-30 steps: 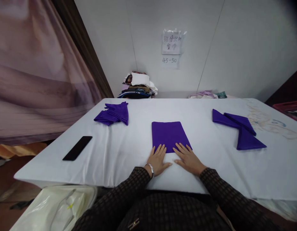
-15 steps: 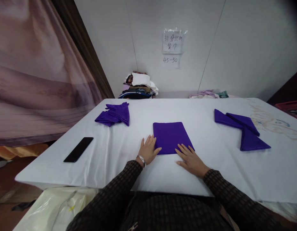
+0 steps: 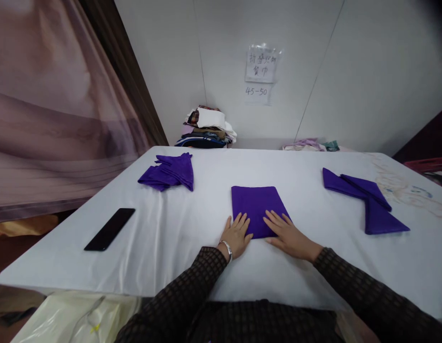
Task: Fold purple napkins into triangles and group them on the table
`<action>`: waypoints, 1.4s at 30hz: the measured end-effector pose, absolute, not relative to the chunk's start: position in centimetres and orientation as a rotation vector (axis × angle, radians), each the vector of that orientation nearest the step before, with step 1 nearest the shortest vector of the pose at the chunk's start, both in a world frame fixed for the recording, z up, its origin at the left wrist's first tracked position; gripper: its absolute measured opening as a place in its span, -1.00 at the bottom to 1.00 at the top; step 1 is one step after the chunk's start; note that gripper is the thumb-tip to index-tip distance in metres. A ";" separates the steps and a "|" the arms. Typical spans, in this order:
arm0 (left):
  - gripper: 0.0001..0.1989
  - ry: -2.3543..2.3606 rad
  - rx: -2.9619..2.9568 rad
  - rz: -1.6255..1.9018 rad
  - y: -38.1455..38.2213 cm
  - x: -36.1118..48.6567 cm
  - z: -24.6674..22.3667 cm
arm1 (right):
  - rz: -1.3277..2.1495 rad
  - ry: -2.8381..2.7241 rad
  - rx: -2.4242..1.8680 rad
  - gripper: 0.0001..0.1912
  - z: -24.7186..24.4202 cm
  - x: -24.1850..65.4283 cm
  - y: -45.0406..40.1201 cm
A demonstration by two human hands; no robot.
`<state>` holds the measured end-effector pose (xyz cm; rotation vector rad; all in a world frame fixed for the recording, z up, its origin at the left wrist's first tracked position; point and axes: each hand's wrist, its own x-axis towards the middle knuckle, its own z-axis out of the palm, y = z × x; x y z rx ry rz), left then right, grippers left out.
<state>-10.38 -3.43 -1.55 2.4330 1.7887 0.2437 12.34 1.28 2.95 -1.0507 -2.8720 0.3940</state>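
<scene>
A purple cloth napkin [image 3: 254,204], folded into a flat square, lies on the white-covered table in front of me. My left hand [image 3: 237,237] rests flat on its near left corner, fingers stretched out, a silver bracelet at the wrist. On the near right part of the napkin lies my right hand [image 3: 285,234], palm down with its fingers slightly spread. Both hands are open and press on the fabric without gripping it.
Loosely folded purple cloths [image 3: 169,172] lie at the table's back left, with a black phone [image 3: 109,229] nearer me. More folded purple cloth [image 3: 365,200] lies at the right. Stacked clothes [image 3: 206,126] stand behind the table [image 3: 192,267], below a paper sign [image 3: 261,65].
My left hand has shifted rightward onto the napkin's near left corner. My right hand has slid slightly inward and up over it. The whole view has tilted a little.
</scene>
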 end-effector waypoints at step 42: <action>-0.43 1.782 2.417 0.240 -4.0 -10.1 -1.9 | 0.555 -2.756 -0.909 -0.45 1.4 -10.8 21.9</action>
